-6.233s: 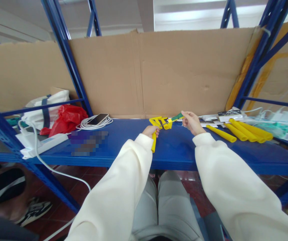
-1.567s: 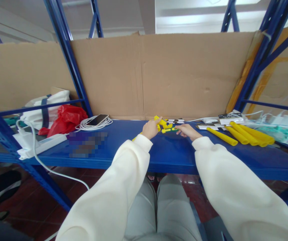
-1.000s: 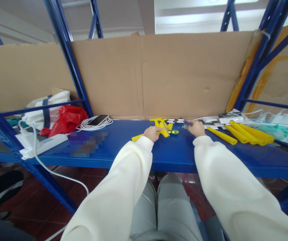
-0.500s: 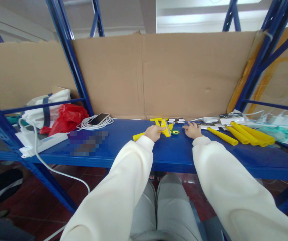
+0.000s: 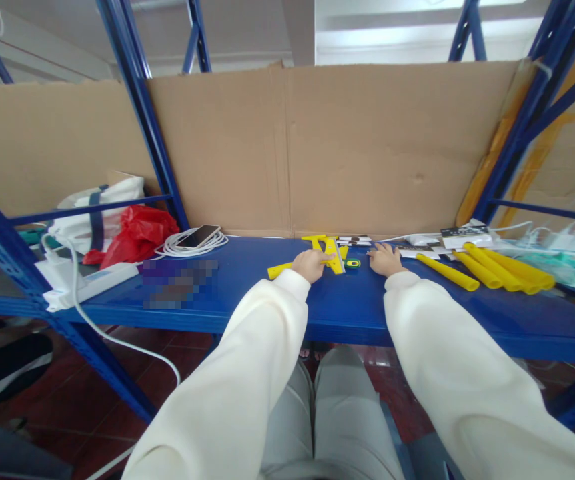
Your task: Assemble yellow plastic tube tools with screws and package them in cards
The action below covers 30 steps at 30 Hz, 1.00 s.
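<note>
The person's left hand (image 5: pixel 309 265) is closed around a yellow T-shaped tool (image 5: pixel 337 261), which lies low over the blue tabletop (image 5: pixel 340 300) at the centre of the work area; its handle emerges on the left side of the fist, and its wide head, with a pale edge, projects on the right. Contact between the tool and the surface cannot be confirmed. The right hand (image 5: pixel 386 259) is palm down at the tabletop with its fingers parted, well apart from the left; whether anything small lies beneath the fingertips cannot be told. Between the hands, just beside the tool's head, is a green-and-yellow handle (image 5: pixel 352 264). Further yellow parts (image 5: pixel 313 239) lie behind the left hand, with small black-and-white packets (image 5: pixel 355 241) near them toward the cardboard panel (image 5: pixel 367 147). To the right of the right hand, a single yellow tube (image 5: pixel 447 272) lies at a slant, followed by a group of similar tubes (image 5: pixel 500 268) side by side. On the left portion of the tabletop, a phone (image 5: pixel 201 235) rests on a coiled white cable (image 5: pixel 170 249), near a red bag (image 5: pixel 140 233) and a white power strip (image 5: pixel 110 280).
</note>
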Tool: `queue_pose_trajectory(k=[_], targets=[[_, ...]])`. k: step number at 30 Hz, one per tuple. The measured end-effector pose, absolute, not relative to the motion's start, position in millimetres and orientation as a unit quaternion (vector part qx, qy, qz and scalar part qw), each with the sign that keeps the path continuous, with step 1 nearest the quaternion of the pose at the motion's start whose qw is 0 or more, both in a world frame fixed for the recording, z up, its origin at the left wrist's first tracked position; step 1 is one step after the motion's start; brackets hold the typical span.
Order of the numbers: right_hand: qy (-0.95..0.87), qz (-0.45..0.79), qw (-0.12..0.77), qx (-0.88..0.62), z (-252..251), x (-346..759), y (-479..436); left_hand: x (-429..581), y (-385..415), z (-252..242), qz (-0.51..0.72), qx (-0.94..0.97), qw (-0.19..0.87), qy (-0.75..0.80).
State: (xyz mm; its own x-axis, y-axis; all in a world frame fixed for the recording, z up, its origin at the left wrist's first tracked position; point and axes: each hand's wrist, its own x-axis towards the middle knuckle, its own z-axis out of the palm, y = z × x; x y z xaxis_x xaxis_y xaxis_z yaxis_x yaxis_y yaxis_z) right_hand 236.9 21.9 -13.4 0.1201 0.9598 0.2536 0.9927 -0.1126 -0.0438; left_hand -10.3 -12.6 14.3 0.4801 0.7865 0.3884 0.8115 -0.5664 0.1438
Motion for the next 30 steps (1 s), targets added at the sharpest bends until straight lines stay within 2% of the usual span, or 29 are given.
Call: queue_pose_trajectory(k=[12, 20, 23, 27, 30], targets=[[-0.679, -0.114, 0.116, -0.716, -6.0, 229.5, 14.8, -10.5, -9.7, 12.8, -0.216, -0.863, 0.025, -0.456], [-0.639, -0.053, 0.133, -0.756, 3.7, 218.4, 9.9, -10.0, -6.0, 9.9, -0.231, -0.862, 0.022, -0.450], [-0.629, -0.018, 0.214, -0.747, 6.4, 219.1, 10.9, -10.1, -5.3, 9.1, -0.229, -0.865, 0.025, -0.447], [-0.658, 0.127, 0.409, -0.619, 10.5, 210.8, 7.5, -9.4, -4.9, 9.0, -0.226, -0.864, 0.035, -0.449], [-0.688, 0.220, 0.458, -0.518, 10.5, 196.0, 1.5, -8.6, -4.8, 9.5, -0.225, -0.865, 0.037, -0.448]])
